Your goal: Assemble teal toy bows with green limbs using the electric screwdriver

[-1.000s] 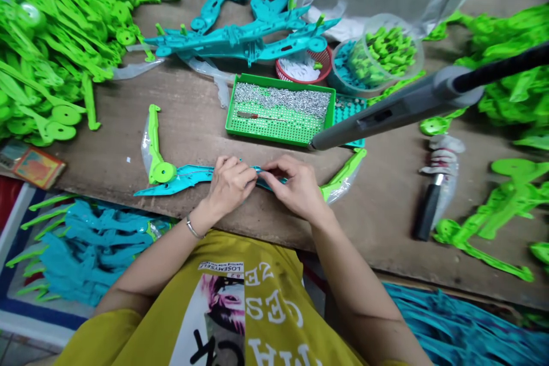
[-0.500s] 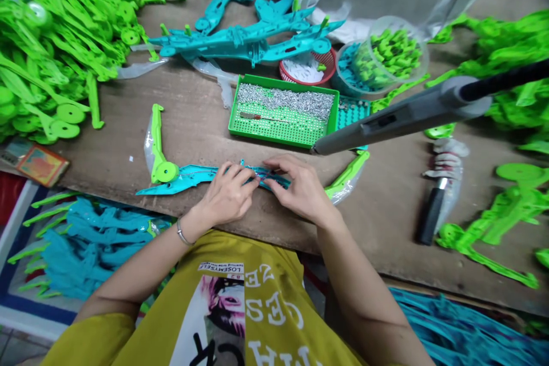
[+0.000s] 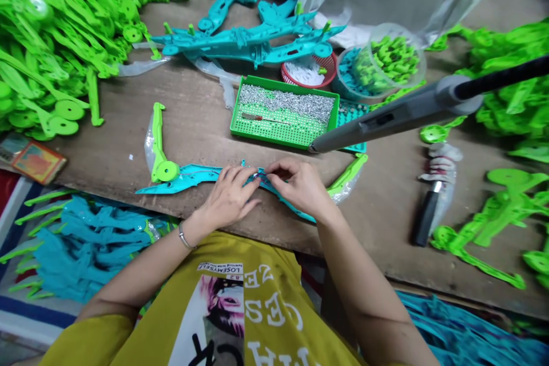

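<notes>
A long blue plastic bow-shaped part lies open side up along the table's front edge. Green arms are at both its ends, the left green arm and the right green arm. A thin line runs along its inside. My left hand lies over the middle of the part, fingers curled down on it, thumb apart. Close beside, my right hand pinches thumb and forefinger together over the part's centre. What the pinch holds is too small to make out.
Behind the part stands a green tray of screws with a small screwdriver. A grey power screwdriver hangs over the right side. Green parts are heaped at left; a tape-wrapped tool lies at right.
My right thumb and fingers have closed into a pinch, and that hand has shifted slightly, baring more of the blue part's right side. My left thumb has spread away.
</notes>
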Available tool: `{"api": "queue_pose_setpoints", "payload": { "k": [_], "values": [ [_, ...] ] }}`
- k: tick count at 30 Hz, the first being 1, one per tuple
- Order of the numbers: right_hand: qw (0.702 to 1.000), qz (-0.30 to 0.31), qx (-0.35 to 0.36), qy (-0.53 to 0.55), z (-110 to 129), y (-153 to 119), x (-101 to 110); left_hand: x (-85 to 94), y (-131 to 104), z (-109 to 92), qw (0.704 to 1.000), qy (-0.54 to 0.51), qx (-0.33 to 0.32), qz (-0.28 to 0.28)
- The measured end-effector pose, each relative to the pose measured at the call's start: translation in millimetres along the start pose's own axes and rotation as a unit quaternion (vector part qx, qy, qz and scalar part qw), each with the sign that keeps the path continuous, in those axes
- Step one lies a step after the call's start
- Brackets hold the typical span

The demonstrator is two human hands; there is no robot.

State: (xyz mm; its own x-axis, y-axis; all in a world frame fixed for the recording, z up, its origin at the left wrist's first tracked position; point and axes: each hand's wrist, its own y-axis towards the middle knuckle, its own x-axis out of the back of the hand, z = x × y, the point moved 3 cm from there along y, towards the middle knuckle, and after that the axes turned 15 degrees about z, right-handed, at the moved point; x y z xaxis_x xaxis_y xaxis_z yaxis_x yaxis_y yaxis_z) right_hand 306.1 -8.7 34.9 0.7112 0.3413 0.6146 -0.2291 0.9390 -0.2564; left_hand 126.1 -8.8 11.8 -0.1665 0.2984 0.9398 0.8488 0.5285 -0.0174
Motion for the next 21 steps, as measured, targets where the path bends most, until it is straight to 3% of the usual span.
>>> {"api": "queue_pose_setpoints", "payload": {
  "k": [8,13,21],
  "values": [
    [0.988,0.03,0.142,-0.047,4,-2,2,-0.8,3,1,1.0,-0.016,-0.002,-0.025],
    [0.983,0.011,0.16,-0.088,2,-5,-1,0.0,6,2,0.997,0.006,0.002,-0.071],
    [0.947,-0.035,0.152,-0.28,-2,-5,-17,-2.9,-1,-5,0.997,0.034,0.017,-0.063]
  ]
}}
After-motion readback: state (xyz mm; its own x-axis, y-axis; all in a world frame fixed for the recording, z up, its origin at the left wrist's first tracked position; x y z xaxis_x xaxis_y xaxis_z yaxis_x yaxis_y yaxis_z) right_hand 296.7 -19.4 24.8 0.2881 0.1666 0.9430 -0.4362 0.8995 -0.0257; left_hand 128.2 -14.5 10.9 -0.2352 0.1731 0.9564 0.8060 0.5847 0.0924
